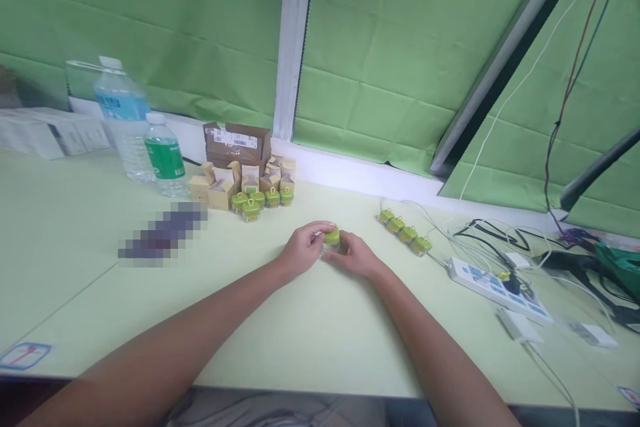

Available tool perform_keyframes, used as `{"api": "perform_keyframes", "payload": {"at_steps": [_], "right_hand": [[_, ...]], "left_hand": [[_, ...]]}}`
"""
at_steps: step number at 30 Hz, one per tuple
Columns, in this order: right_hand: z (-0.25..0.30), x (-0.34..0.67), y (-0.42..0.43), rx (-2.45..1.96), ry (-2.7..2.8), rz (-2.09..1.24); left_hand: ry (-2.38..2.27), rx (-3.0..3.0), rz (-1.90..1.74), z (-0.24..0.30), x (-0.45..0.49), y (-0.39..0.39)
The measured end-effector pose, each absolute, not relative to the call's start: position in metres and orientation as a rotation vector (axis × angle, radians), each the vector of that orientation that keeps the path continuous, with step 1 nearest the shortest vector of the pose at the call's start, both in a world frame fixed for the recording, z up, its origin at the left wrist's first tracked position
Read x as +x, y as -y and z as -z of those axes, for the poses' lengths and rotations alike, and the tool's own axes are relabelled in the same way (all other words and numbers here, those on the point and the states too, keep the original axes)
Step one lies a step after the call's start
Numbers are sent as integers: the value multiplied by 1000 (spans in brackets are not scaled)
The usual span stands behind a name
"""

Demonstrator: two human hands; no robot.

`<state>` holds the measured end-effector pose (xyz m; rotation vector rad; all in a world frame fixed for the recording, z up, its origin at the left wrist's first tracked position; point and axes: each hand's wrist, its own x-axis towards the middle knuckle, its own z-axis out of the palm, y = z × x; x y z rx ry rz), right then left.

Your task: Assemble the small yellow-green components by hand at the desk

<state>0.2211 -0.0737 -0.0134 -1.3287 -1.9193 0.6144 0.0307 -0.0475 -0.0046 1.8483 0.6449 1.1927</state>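
Observation:
A small clear jar with a green lid (pixel 331 238) stands at the middle of the table, between my two hands. My left hand (pixel 301 249) grips it from the left, its fingers over the lid. From the right, my right hand (pixel 357 255) curls its fingers and thumb around the clear lower part. Several similar green-lidded jars (pixel 251 210) with loop tops are grouped beyond my left hand, in front of small opened cardboard boxes (pixel 221 188). To the right of my right hand, more of these jars (pixel 408 235) form a slanting row.
Two water bottles, a large one (pixel 123 120) and a smaller green-labelled one (pixel 166 157), stand at the back left. A brown carton (pixel 237 147) is behind the small boxes. A pixelated dark object (pixel 163 235) lies left. A power strip (pixel 495 288) and tangled cables occupy the right.

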Motion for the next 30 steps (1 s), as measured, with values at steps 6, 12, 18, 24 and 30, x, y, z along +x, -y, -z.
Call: {"api": "perform_keyframes", "payload": {"at_steps": [6,12,18,24,30], "right_hand": [[24,230,65,-1586,1878,-383],[27,238,64,-1614,1686,-123],[11,212,72,-1315,1578,-571],[7,189,79,-1143,1429,-920],[1,192,82,-1098,1385,-981]], "left_hand": [[-666,1555,-1260,-13,27,46],[-713,1279,-1127,-8,27,43],[-630,971,-1032,-10,24,39],[-610,925,-979,-12,25,45],[-646,1027,-953,-7,25,43]]}}
